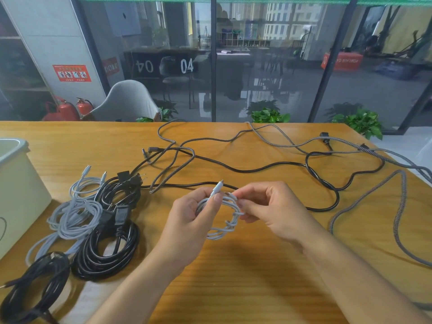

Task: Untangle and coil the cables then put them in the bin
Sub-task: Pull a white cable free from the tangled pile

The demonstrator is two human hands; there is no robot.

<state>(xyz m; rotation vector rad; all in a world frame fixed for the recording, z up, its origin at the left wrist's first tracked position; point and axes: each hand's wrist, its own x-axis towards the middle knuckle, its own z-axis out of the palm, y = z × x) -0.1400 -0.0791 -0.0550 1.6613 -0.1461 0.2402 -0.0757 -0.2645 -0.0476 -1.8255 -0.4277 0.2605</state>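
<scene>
Two bare hands hold a small coil of white cable above a wooden table.

The left hand [190,212] reaches in from below, palm turned inward, its fingers curled round the small white cable coil [223,217] with the thumb pressing the plug end upright. The right hand [268,210] comes from the right, wrist bent, its fingertips pinching the coil's upper right loops. The coil is held over the light brown wooden table [233,288]; the pale plastic bin [16,195] stands at the far left, well apart, beside coiled black and white cables [93,220]. Loose grey braided and black cables [280,164] sprawl behind.
</scene>
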